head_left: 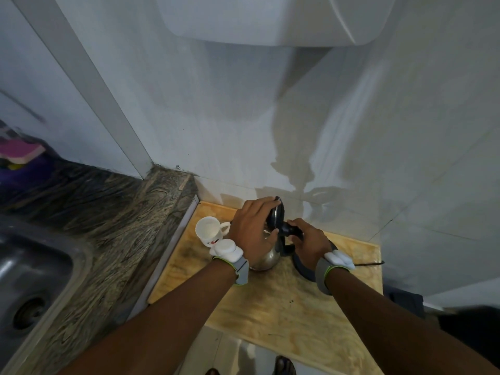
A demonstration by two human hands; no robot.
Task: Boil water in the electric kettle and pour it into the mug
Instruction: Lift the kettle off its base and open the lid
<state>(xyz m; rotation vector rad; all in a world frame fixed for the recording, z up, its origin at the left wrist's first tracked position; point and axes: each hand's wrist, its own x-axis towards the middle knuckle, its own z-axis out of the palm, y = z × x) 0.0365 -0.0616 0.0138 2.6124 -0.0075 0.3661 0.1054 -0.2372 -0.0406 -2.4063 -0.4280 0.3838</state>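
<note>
Kettle: it stands on the wooden desk, off its round black base, which lies just right of it with a cord running off to the right.
Right hand: its grip is closed around the black handle, most likely to keep the body steady while the top is worked.
Left hand: its grip is clamped on the lid, fingers over the top edge and thumb low on the near side; the lid stands tipped up on its hinge, just left of the handle grip.
Purpose: lid up and kettle off the base suggest filling or checking the water level; whether there is water inside cannot be told, since the hand covers the opening.
Mug: white, tilted on its side just left of the lid grip, mouth towards the camera, apparently empty.
Sink: further left, set in the stone counter.
</note>
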